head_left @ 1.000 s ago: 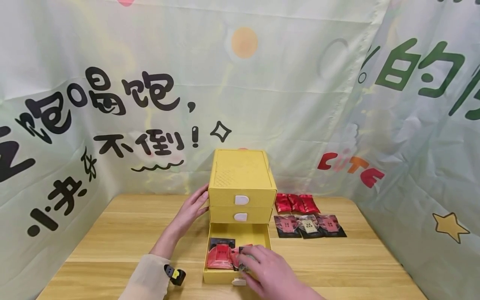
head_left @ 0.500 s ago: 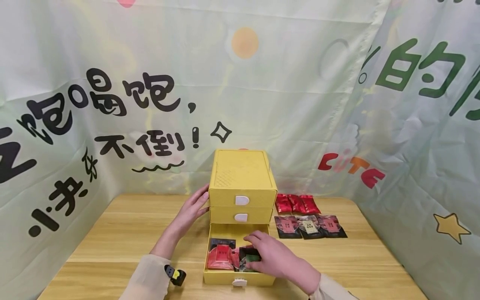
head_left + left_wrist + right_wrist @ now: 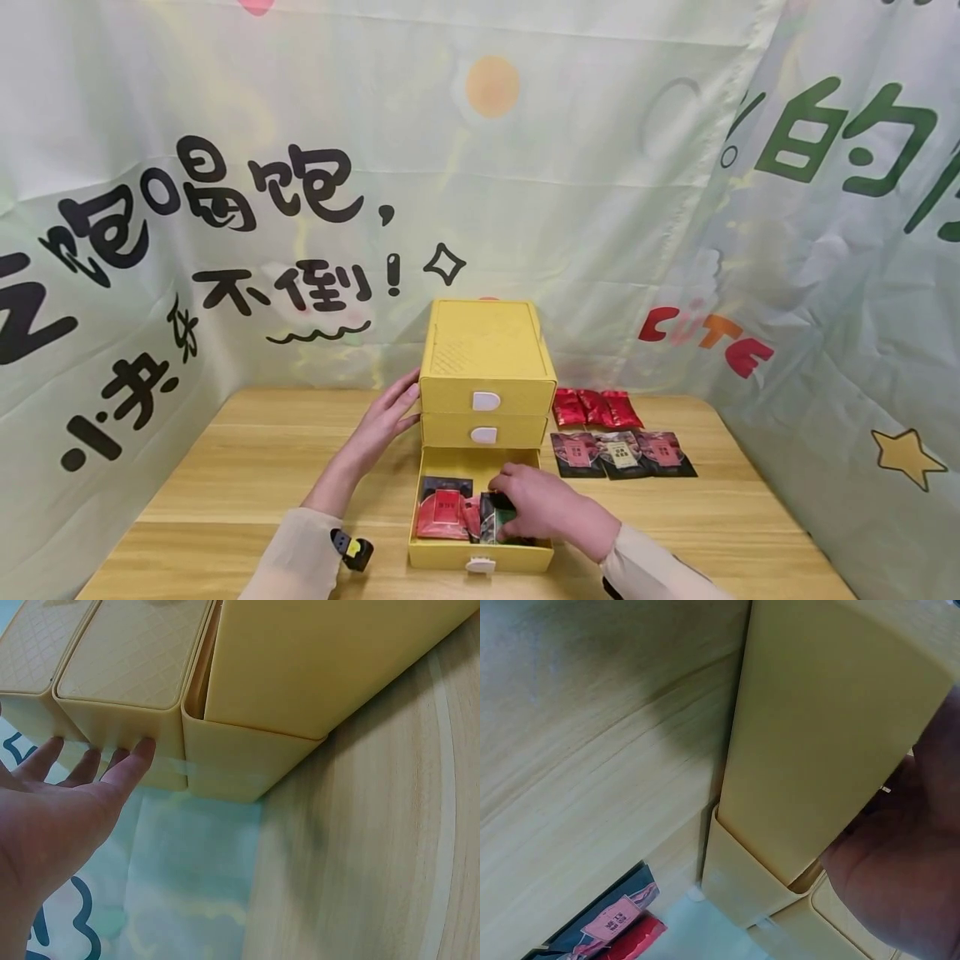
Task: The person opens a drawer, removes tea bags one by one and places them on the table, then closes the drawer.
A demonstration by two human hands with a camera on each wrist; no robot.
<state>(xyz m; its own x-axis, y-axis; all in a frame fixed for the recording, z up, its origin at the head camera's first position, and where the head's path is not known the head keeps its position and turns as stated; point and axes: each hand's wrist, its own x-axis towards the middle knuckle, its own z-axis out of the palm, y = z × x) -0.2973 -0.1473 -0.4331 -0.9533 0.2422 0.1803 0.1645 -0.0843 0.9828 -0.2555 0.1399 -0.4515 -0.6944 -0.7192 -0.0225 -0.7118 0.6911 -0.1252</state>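
Observation:
A yellow drawer cabinet stands on the table, its bottom drawer pulled out. My left hand rests with extended fingertips against the cabinet's left side; the left wrist view shows the fingers touching the wall. My right hand is inside the drawer on the right, fingers and thumb curled about a black-and-green packet, which it partly covers. Left of that packet lie a red-and-black packet and a smaller red one. In the right wrist view, the drawer wall hides the fingertips.
Right of the cabinet, three shiny red packets lie in a row behind three black packets with labels. Two upper drawers with white pull tabs are closed. Printed cloth hangs behind and beside the wooden table.
My right hand has shifted back and right within the drawer, from the packet's front to its right side, its fingers curling in. The left hand stays at the cabinet's side.

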